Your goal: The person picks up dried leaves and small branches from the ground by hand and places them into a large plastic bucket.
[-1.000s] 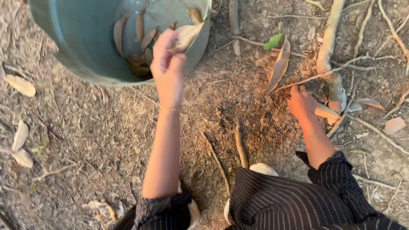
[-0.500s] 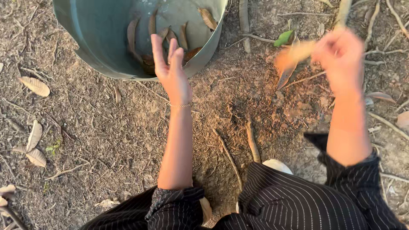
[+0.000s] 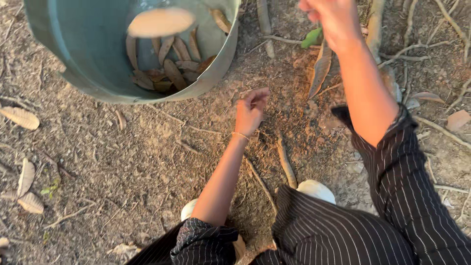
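A: Status on the hands?

B: Left hand point(image 3: 251, 110) is low over bare dirt point(image 3: 147, 162), fingers curled loosely inward, nothing visible in it. Right hand point(image 3: 329, 18) is up near the top edge of view, closed into a fist. Can't tell whether it holds anything; it's blurred and partly cropped.

A: Bucket?

B: Green bucket point(image 3: 78, 59) upper left, tipped so its mouth faces the person. Top cut off by the frame. Dry brown leaves point(image 3: 169, 68) are piled inside against the lower wall. One pale leaf point(image 3: 161, 22) is blurred in mid-air just inside the rim.

A: Clearance around the left hand?

B: Open ground between it and the bucket rim; they are near but apart. A thin twig point(image 3: 285, 159) lies just right of the wrist, and another root point(image 3: 260, 181) runs toward the knee.

A: Right side?

B: Cluttered. A long brown leaf point(image 3: 320, 73) and a small green leaf point(image 3: 312, 37) lie just left of the right forearm. A thick root point(image 3: 380, 54) and thinner roots cross the ground behind the arm. A striped sleeve point(image 3: 407, 167) covers the lower right.

A: Left margin?

B: Scattered dry leaves point(image 3: 20, 118) along the left edge, well apart from both hands.
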